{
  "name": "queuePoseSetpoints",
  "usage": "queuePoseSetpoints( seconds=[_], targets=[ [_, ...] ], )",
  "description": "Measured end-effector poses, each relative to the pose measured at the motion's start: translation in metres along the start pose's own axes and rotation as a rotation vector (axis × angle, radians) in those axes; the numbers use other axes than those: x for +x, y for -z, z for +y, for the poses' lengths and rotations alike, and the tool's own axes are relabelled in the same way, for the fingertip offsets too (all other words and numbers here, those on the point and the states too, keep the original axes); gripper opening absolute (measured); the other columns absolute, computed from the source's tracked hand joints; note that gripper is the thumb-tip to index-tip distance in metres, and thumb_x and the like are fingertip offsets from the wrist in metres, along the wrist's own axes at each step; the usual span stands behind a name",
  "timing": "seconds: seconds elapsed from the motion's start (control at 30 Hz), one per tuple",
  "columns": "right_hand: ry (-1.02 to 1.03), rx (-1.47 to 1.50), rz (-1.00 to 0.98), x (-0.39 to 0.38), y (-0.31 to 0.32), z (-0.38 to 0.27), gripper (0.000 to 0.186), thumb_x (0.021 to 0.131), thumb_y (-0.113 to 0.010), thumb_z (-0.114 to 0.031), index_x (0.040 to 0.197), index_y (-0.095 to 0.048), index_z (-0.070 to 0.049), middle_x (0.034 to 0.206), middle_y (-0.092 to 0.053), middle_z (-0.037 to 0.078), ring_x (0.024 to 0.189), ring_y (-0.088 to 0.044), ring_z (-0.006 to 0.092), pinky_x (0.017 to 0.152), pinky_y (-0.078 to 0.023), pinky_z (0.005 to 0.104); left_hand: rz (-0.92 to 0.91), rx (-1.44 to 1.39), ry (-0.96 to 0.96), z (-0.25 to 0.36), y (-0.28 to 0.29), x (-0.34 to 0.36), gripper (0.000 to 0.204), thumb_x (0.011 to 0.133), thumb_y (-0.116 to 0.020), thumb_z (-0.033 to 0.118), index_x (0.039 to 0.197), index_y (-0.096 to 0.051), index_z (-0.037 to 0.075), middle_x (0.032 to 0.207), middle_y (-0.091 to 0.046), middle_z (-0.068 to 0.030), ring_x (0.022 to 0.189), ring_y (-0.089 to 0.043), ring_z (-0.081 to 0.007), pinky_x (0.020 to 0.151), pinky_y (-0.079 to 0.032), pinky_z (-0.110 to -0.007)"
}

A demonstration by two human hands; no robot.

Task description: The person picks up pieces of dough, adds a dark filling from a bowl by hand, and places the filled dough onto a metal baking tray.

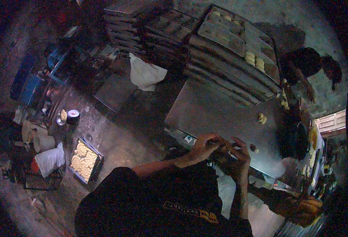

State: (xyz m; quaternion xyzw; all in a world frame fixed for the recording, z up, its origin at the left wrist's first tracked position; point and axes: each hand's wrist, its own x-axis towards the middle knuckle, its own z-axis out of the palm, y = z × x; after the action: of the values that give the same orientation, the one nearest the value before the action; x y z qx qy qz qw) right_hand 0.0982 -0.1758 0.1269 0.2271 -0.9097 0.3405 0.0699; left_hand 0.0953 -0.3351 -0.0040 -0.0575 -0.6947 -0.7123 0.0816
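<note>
My left hand (206, 147) is in front of my chest at the near edge of a dark metal table (217, 106). Its fingers are pinched together against my right hand (239, 161); anything between them is too dark to make out. The fingers of my right hand are bent but apart, with a gap between thumb and forefinger. Beyond that hand lies a small piece of dough (254, 148), and farther back on the table a pale dough lump (262, 118).
Stacked trays (229, 75) stand behind the table, with dough pieces on top. A white sack (146, 75) sits to their left. On the left are a dough-filled tray (99, 164) and a dial scale (73, 113). People work at the far right (306, 61) and near right (300, 209).
</note>
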Motion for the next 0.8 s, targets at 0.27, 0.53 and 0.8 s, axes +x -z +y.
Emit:
queuePoseSetpoints(
  seconds=[0.27,0.53,0.8],
  targets=[
    [-0.154,0.100,-0.111,-0.017,0.021,0.022,0.025,0.081,-0.082,-0.012,0.101,-0.073,-0.002,0.088,-0.073,0.009,0.076,-0.070,0.0192,0.068,-0.057,0.0315,-0.469,-0.748,0.390,-0.004,-0.023,0.000,0.034,0.102,-0.059,0.026,0.128,-0.065,0.004,0.113,-0.070,-0.0070,0.100,-0.067,-0.0179,0.091,-0.053,-0.035],
    [-0.589,0.416,-0.189,-0.047,0.039,0.073,0.004,0.086,-0.070,0.000,0.087,-0.067,0.001,0.084,-0.068,0.004,0.072,-0.061,0.0111,0.062,-0.050,0.0286,-0.597,-0.080,0.029,0.044,-0.047,0.021,0.039,0.088,-0.077,0.022,0.121,-0.067,0.004,0.106,-0.073,-0.0070,0.095,-0.070,-0.0194,0.085,-0.055,-0.036],
    [0.006,-0.062,0.020,-0.056,0.077,0.096,0.021,0.079,-0.070,0.002,0.100,-0.068,-0.002,0.107,-0.064,0.015,0.096,-0.063,0.0291,0.078,-0.053,0.0376,-0.570,-0.385,0.502,-0.021,-0.127,0.033,0.038,0.093,-0.070,0.029,0.115,-0.067,-0.002,0.106,-0.074,-0.0106,0.092,-0.072,-0.0248,0.087,-0.055,-0.038]
  ],
)
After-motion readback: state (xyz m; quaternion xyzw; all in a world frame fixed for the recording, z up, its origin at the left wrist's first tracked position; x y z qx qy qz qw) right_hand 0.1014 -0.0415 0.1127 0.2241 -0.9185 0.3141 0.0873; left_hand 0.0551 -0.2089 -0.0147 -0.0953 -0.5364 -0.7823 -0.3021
